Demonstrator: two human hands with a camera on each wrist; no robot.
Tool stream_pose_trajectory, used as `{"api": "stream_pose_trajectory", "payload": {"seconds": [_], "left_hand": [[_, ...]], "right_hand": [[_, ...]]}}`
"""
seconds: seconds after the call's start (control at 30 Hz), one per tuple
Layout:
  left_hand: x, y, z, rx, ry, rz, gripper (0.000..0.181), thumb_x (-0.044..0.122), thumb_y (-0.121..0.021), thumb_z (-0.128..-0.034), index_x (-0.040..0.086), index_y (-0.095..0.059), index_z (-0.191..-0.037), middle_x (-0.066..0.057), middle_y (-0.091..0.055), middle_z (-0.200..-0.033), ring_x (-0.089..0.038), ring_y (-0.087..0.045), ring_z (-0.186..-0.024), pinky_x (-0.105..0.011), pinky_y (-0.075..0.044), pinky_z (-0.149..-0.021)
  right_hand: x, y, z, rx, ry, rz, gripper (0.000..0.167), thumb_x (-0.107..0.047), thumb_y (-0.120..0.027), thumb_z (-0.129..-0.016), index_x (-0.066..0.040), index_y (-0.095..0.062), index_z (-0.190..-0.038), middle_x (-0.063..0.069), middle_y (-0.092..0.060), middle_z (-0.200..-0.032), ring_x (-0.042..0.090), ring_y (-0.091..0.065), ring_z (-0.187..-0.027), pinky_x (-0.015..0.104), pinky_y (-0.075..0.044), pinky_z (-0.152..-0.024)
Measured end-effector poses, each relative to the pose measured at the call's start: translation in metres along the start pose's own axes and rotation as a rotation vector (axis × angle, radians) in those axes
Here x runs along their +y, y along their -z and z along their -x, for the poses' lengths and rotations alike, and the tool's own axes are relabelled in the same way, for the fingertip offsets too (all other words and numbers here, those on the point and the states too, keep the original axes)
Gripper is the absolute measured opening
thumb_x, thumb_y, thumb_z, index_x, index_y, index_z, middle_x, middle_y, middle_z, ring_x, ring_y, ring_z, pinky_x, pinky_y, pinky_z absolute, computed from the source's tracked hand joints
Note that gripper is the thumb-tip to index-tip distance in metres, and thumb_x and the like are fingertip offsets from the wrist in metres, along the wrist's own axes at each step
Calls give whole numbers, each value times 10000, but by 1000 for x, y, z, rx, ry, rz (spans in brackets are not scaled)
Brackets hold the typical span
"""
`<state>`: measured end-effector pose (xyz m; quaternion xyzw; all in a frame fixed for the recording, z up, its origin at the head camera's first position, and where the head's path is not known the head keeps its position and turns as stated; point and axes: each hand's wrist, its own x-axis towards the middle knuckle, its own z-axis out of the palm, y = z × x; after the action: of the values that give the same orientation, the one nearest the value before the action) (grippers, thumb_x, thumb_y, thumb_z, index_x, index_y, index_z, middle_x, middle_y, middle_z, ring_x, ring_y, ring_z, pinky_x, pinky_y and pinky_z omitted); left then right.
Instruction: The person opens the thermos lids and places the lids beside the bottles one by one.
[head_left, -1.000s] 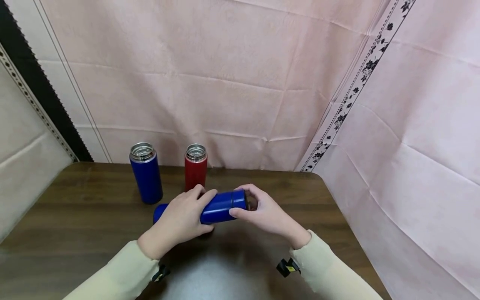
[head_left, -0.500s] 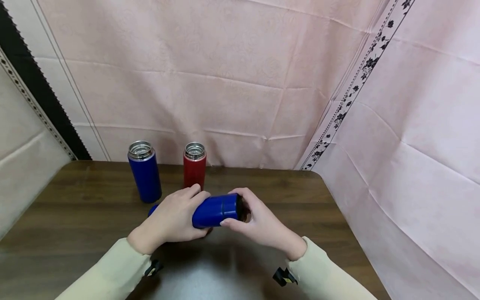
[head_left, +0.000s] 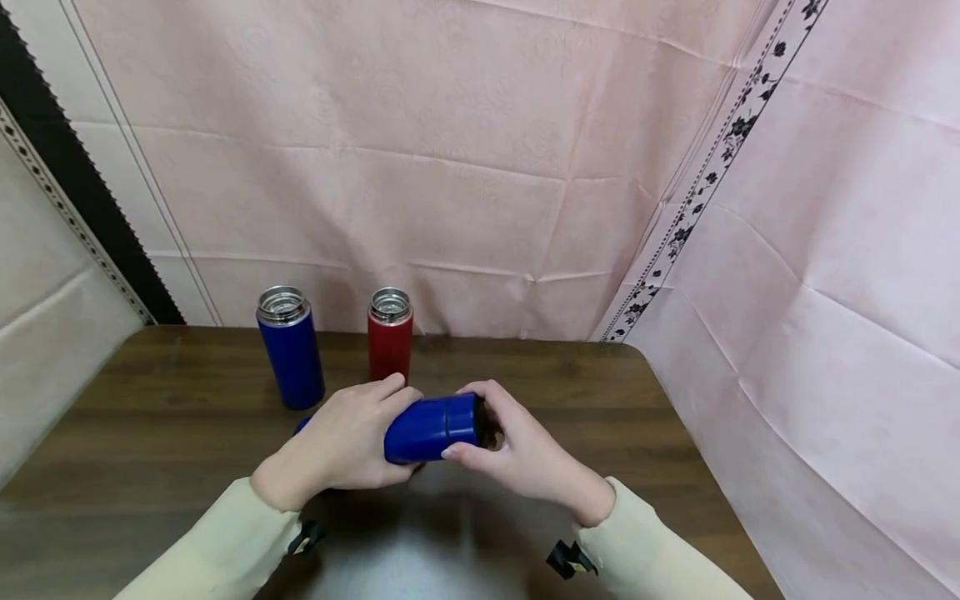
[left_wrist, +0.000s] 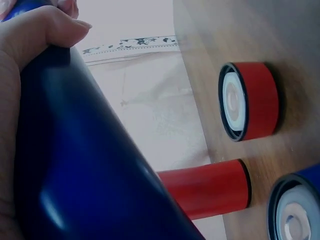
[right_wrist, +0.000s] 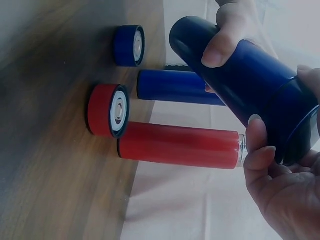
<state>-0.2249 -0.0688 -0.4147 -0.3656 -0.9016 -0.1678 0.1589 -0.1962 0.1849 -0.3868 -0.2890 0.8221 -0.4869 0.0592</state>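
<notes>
A blue thermos bottle (head_left: 416,433) lies tilted across both hands above the table, with its lid end to the right. My left hand (head_left: 341,437) wraps round its body. At the lid end, the thumb and fingers of my right hand (head_left: 528,446) grip the blue lid (head_left: 461,419), which sits on the bottle. Beyond the hands stand a lidless blue bottle (head_left: 292,358) and a lidless red bottle (head_left: 390,342), their steel mouths showing. The wrist views show a loose red lid (left_wrist: 262,102) and a loose blue lid (right_wrist: 127,46) on the table.
The brown wooden table (head_left: 562,375) ends at a pink cloth (head_left: 480,167) hanging behind it. More cloth (head_left: 847,292) hangs along the right side. Both upright bottles stand near the back edge, left of the middle.
Both hands and the held bottle have shifted slightly left and a little lower, and the lid end has dipped a bit. The standing bottles stay in place.
</notes>
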Motion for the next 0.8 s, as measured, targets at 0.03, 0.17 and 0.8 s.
{"api": "stream_pose_trajectory", "payload": {"seconds": [0.03,0.17,0.8], "left_hand": [[0,0,0,-4,-2,-1,749,608,-826,-589,273,-558,-1202,117,-533,-1018,-73,-568,-860,-369,-548,-776],[2,1,-3,-13,-3,11,750,599,-835,-583,276,-554,-1199,130,-533,-1021,-60,-565,-865,-364,-549,-775],[6,6,7,-158,72,280,662,458,-855,-638,362,-526,-1204,228,-498,-1057,-19,-565,-892,-327,-535,-784]], "right_hand": [[0,1,1,1,0,3,533,-310,-759,-847,-278,-436,-1269,1,-535,-1174,192,-604,-950,331,-555,-765],[-1,3,3,3,-2,12,524,-314,-754,-852,-281,-440,-1270,-3,-540,-1166,193,-606,-935,338,-554,-754],[-14,7,8,-60,116,220,619,-460,-736,-828,-290,-423,-1334,-84,-495,-1207,150,-553,-971,336,-554,-704]]}}
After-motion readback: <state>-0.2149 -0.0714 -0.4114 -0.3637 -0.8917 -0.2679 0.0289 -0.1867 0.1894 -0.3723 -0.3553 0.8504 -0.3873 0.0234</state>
